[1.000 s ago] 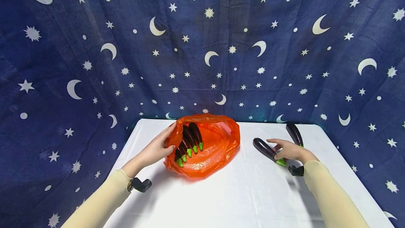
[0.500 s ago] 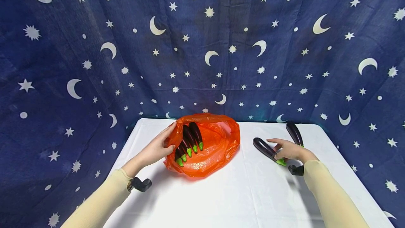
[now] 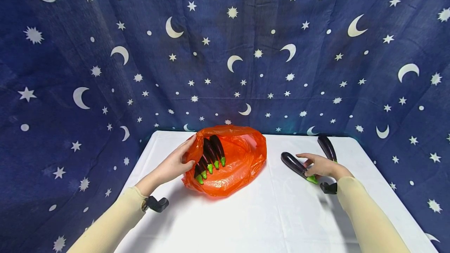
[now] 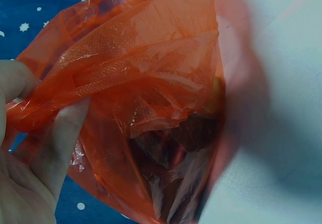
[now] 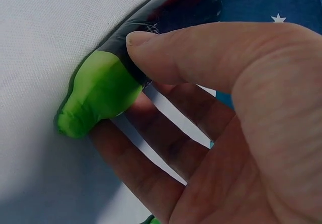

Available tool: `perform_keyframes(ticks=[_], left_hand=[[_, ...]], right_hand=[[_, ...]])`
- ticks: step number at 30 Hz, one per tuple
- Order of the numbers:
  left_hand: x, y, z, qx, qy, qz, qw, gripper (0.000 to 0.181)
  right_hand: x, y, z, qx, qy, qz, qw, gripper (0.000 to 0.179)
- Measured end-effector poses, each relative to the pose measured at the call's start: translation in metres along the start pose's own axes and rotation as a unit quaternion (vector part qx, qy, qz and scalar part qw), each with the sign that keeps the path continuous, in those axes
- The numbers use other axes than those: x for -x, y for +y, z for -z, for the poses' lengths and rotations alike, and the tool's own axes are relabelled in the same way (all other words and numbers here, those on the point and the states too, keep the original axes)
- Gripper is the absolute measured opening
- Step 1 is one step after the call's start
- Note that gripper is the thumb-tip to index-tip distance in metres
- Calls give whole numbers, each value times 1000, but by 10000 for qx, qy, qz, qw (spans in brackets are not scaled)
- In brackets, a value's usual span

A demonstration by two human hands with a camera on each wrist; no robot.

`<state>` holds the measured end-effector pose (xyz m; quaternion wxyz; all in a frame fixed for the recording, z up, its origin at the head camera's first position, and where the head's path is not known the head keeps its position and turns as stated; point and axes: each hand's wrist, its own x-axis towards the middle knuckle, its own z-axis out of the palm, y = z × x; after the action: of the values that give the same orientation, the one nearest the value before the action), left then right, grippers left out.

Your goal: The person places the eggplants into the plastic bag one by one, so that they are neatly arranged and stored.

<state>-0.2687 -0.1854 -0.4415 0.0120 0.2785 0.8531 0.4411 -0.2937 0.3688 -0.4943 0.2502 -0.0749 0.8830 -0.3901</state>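
Observation:
An orange plastic bag lies with its mouth facing me, and several eggplants with green stem ends rest side by side in its left part. My left hand pinches the bag's left edge; in the left wrist view the film runs between thumb and fingers. To the right, one eggplant lies tilted on the table. My right hand grips it near its green cap, thumb on top and fingers curled beneath in the right wrist view. Another eggplant lies just behind that hand.
A white cloth covers the table. Behind it and at both sides hangs a dark blue curtain with moons and stars. Black wrist mounts sit on both wrists.

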Motion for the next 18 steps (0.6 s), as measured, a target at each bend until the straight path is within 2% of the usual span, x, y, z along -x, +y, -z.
perform_keyframes(ticks=[18], left_hand=[[0,1,-1,-27,-11,57,10000,87]], right_hand=[[1,-2,-3,99,102,26,9999,81]])
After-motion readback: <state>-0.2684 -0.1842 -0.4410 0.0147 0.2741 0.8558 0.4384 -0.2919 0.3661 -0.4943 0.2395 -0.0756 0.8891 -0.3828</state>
